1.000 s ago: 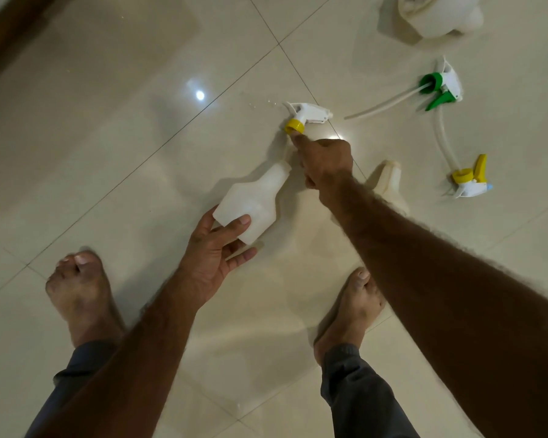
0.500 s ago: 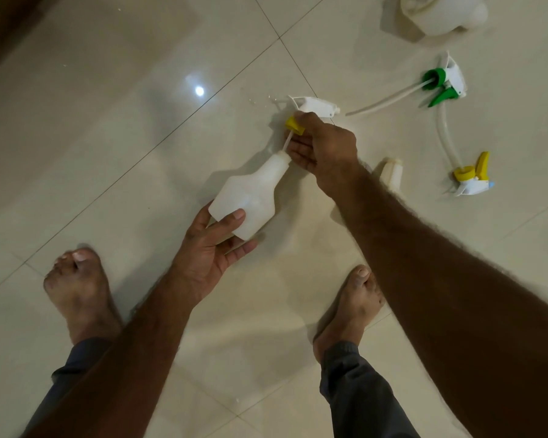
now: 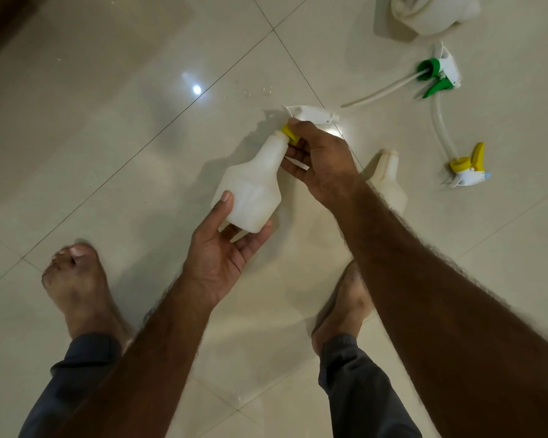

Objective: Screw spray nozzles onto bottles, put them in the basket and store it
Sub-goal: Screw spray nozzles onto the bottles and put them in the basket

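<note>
Across the glossy tiled floor, cream with thin dark grout lines and a bright lamp reflection, two bare feet stand below dark trouser cuffs. At the top right edge a large white container is cut off by the frame; what it is cannot be told. Held above the floor in the middle, the white bottle tilts with its neck up and to the right. Beneath it, the left hand has its grip grasping the bottle's base, thumb on the near side and fingers under the bottom. At the neck, the right hand has its grip clenched on the yellow collar of the white spray nozzle, whose head points right above the knuckles. A second bottle, cream-coloured and uncapped, stands on the floor just behind the right forearm. Further right lie two loose nozzles, well apart from the hands: the green nozzle with its long dip tube, and the yellow nozzle with its curved tube.
</note>
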{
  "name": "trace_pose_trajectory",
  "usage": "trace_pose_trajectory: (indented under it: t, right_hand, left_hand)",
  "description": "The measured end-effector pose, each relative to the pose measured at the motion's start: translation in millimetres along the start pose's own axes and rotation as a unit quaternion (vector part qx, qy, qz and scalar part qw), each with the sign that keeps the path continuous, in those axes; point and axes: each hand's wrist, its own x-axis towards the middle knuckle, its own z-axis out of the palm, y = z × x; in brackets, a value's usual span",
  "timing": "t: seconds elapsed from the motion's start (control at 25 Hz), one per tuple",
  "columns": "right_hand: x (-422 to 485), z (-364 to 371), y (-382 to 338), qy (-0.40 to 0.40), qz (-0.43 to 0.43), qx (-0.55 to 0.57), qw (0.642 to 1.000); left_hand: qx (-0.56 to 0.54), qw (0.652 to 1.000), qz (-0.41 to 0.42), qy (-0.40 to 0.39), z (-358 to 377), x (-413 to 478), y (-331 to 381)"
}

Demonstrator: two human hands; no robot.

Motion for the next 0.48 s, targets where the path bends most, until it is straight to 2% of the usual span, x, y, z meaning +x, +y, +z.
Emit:
trace_pose_trajectory:
  t: [0.24, 0.48]
  right_hand:
    - [-6, -10, -9, -0.04, -0.021, -0.088, 0.995]
    - [-10, -8, -10, -0.065, -0.015, -0.027, 0.997]
  left_hand:
    - [0.062, 0.998, 0.006, -0.014, -2, -3, 2]
    - [0.02, 1.0, 0.004, -0.008, 9, -5, 2]
